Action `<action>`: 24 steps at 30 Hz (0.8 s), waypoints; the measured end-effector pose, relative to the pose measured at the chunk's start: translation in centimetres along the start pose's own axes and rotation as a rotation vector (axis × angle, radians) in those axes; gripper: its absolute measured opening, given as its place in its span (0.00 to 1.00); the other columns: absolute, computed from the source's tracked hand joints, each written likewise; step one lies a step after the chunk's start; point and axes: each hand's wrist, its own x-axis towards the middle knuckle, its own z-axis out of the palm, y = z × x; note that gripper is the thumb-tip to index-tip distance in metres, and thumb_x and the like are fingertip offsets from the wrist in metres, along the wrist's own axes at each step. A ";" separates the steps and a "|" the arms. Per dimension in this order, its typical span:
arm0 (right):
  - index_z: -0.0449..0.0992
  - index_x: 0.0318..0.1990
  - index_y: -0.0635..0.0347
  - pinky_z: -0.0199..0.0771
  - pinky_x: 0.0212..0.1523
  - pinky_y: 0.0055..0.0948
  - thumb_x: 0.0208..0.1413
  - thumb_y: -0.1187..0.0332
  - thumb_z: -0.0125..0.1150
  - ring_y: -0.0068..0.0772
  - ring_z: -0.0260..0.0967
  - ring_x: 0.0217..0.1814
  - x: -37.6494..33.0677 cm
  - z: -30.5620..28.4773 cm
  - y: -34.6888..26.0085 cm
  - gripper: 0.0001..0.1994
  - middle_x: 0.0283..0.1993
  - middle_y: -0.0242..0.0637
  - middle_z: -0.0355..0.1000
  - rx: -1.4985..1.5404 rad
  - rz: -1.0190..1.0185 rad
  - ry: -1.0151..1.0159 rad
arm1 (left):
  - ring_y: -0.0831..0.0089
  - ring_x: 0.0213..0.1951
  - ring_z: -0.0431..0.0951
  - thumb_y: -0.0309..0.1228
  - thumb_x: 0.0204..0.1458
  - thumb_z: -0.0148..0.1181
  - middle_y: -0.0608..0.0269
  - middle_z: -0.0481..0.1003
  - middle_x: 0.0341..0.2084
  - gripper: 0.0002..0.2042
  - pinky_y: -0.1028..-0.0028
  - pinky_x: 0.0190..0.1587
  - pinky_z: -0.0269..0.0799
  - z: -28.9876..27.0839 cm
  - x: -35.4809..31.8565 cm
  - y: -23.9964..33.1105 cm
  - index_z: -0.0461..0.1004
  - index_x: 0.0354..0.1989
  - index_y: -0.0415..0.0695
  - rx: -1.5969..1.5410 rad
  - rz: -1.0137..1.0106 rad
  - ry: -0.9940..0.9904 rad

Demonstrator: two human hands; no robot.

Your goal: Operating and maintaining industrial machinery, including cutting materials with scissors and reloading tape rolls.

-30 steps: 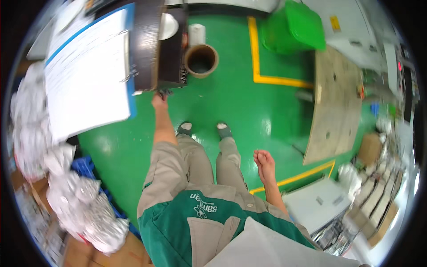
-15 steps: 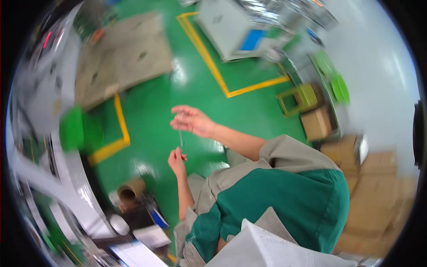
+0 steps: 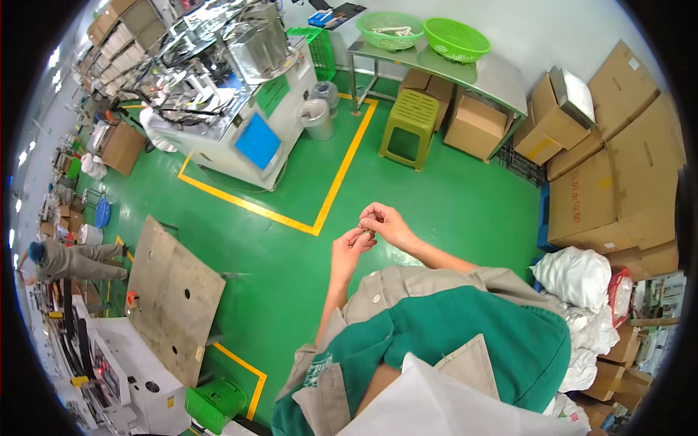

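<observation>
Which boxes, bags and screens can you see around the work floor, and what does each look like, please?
Machine screen: blue rectangle on the white machine, upper left.
Cardboard boxes: brown stack along the right wall.
Smaller cartons: brown, under the steel table.
White bags: bulging, at right.

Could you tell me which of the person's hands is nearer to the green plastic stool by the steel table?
The right hand. It is raised out in front, on the side towards the green plastic stool. The left hand sits just below and beside it, slightly farther from the stool, its fingers meeting the right hand's.
</observation>
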 end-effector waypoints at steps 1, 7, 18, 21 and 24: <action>0.70 0.39 0.63 0.71 0.35 0.21 0.58 0.72 0.56 0.20 0.69 0.34 2.1 -1.5 -0.8 0.05 0.34 0.33 0.73 0.006 -0.007 0.018 | 0.65 0.37 0.80 0.27 0.59 0.51 0.53 0.77 0.40 0.15 0.72 0.41 0.77 0.8 2.7 0.7 0.70 0.51 0.31 0.048 -0.023 -0.020; 0.61 0.47 0.66 0.78 0.32 0.27 0.63 0.70 0.48 0.33 0.76 0.34 15.4 -8.7 -2.6 0.11 0.44 0.47 0.74 0.165 0.034 0.100 | 0.67 0.33 0.80 0.26 0.58 0.51 0.51 0.78 0.37 0.13 0.72 0.39 0.78 -3.1 16.9 5.7 0.71 0.49 0.32 0.031 -0.082 0.030; 0.75 0.35 0.59 0.63 0.44 0.21 0.61 0.63 0.55 0.16 0.62 0.37 44.1 -20.2 -3.0 0.09 0.35 0.28 0.73 -0.087 -0.013 0.402 | 0.67 0.34 0.80 0.26 0.58 0.51 0.51 0.77 0.38 0.13 0.72 0.39 0.78 -15.3 49.3 15.3 0.71 0.48 0.31 0.102 -0.142 0.089; 0.79 0.39 0.58 0.64 0.37 0.20 0.60 0.63 0.56 0.16 0.61 0.33 53.9 -21.9 -3.2 0.10 0.32 0.23 0.71 0.055 0.155 0.381 | 0.68 0.33 0.81 0.26 0.57 0.51 0.53 0.78 0.36 0.12 0.74 0.38 0.78 -16.0 56.2 17.3 0.72 0.47 0.31 0.062 -0.138 0.131; 0.78 0.46 0.61 0.66 0.37 0.20 0.59 0.67 0.56 0.18 0.65 0.35 66.2 -22.7 -1.5 0.12 0.32 0.26 0.72 -0.073 0.072 0.310 | 0.69 0.31 0.81 0.25 0.57 0.52 0.53 0.78 0.34 0.12 0.75 0.36 0.78 -17.9 61.3 16.6 0.73 0.46 0.31 0.112 -0.162 0.226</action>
